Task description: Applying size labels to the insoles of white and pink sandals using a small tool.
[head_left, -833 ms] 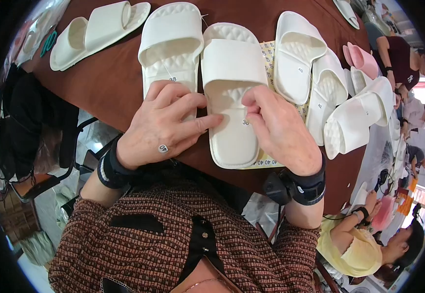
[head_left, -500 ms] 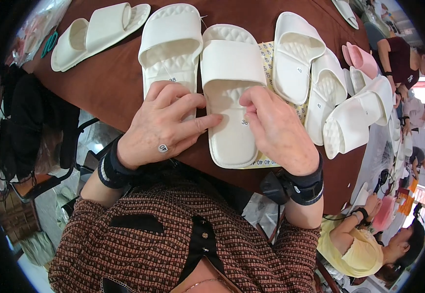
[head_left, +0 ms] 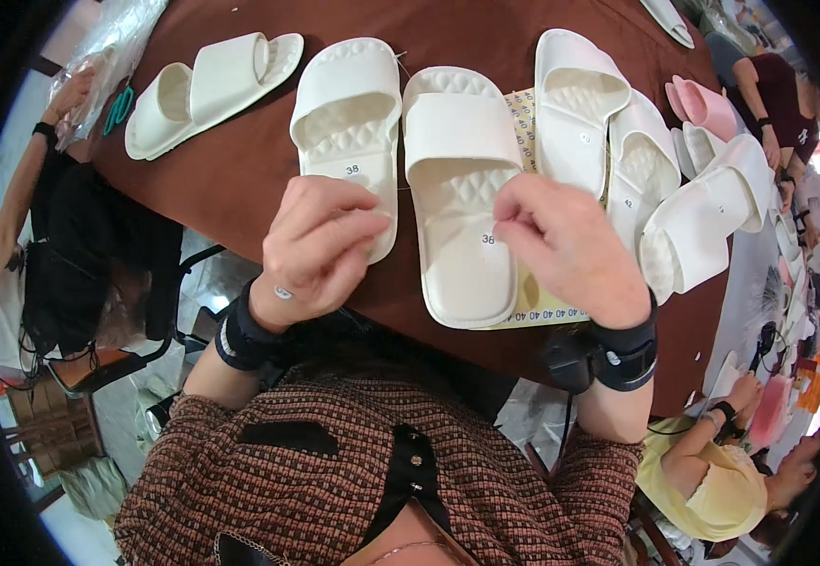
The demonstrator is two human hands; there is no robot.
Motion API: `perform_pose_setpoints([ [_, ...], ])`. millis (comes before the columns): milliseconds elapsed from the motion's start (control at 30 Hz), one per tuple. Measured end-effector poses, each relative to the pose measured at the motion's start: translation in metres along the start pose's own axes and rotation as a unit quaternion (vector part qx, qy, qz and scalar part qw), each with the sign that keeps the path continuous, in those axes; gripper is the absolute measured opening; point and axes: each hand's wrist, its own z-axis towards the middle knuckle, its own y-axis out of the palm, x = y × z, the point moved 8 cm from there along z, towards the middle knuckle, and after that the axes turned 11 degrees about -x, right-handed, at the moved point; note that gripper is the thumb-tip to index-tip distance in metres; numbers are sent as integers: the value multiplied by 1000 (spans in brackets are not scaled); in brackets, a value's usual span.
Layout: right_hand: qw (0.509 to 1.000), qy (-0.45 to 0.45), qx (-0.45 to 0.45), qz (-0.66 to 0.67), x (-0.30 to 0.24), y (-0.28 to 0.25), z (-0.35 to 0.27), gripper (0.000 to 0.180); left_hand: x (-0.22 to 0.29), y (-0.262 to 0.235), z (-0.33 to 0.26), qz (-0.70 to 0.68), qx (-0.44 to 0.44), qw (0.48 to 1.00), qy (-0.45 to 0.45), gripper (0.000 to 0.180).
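Two hands [head_left: 320,241] [head_left: 565,245] flank a white slipper [head_left: 462,193] over a yellow label sheet [head_left: 542,307].

A dark brown table [head_left: 240,179] is carrying cream slide sandals: two [head_left: 348,123] [head_left: 462,189] are lying side by side at its centre, another pair [head_left: 212,90] is sitting at ten o'clock, several more [head_left: 674,189] are crowding three o'clock, partly overlapping a yellow sticker sheet [head_left: 537,307].
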Motion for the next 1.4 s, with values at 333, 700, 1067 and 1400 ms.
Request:
perform_pose_setpoints([
  [333, 988, -38, 148, 39, 5, -8, 6, 45, -52, -23, -24, -16, 102, 970, -219, 21],
  [700, 981, -22, 194, -14, 14, 3, 8, 39, -68, -12, -26, -10, 72, 957, -281, 39],
  [1067, 974, -44, 221, -12, 10, 10, 3, 24, -128, -21, -26, -170, 61, 899, -400, 45],
  [1400, 972, -43, 231, 1, 9, 1, -2, 29, -136, -26, -17, -45, 45, 940, -334, 28],
])
